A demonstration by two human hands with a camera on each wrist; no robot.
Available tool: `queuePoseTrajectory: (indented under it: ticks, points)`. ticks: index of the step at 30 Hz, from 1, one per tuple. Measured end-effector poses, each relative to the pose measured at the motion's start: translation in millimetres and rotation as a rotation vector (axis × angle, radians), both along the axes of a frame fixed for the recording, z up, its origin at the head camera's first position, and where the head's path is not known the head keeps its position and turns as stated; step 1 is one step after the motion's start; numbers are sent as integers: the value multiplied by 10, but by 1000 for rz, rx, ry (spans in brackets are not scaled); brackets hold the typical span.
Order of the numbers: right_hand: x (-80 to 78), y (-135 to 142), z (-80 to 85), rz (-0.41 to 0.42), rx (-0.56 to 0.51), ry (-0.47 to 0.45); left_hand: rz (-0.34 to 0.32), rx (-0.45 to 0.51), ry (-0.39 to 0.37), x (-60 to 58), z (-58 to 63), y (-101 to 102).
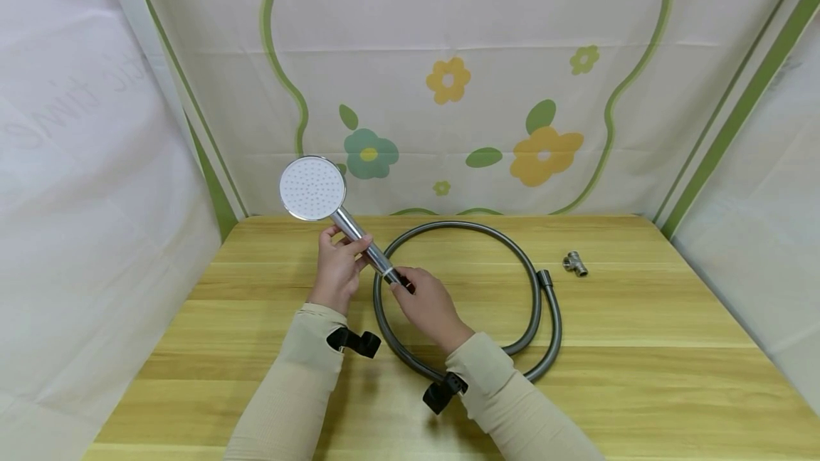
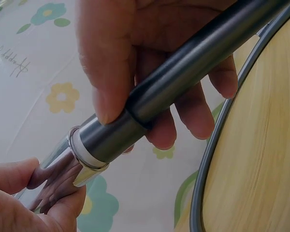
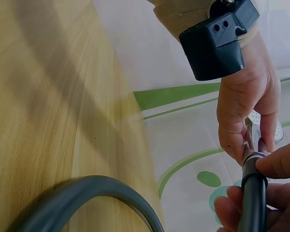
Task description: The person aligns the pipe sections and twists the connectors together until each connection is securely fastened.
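A chrome hand shower (image 1: pixel 312 188) with a round white nozzle face is held tilted above the table, its face at the upper left. My left hand (image 1: pixel 336 272) grips its silver handle (image 1: pixel 361 237), thumb across the front. At the handle's lower end, my right hand (image 1: pixel 432 308) pinches the dark grey connector (image 2: pixel 113 137) of the shower hose (image 1: pixel 456 224) between thumb and fingers. In the left wrist view the connector lines up with the handle, a pale ring showing where they meet. The right wrist view shows both hands close together at this joint.
The hose lies looped on the wooden table (image 1: pixel 269 368), its other end nut (image 1: pixel 544 278) at the loop's right. Farther right is a small metal tee fitting (image 1: pixel 575 264). A flower-printed cloth (image 1: pixel 397 105) hangs behind the table, with pale cloth at both sides.
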State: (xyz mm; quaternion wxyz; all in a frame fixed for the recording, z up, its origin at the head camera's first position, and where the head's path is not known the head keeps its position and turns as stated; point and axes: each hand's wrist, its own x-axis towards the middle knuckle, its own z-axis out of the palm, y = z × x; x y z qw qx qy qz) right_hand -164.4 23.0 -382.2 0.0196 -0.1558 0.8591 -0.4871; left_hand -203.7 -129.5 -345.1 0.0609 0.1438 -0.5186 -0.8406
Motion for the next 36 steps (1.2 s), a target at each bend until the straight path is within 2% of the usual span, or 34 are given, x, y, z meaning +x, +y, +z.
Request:
queuePoseTrajectory:
  ticks: [11,17,25,36]
  points:
    - [-27,25,12,39,-96,-121,-8,-8,6,5,3,1]
    - [-32,29,18,39,-97,-130,-5,-8,2,-1,0,1]
    - [-31,37,19,29,-91,-88,-4,-3,-9,-3,7,5]
    - [8,36,0,-28,-23,68,-1,5,-4,5,9,5]
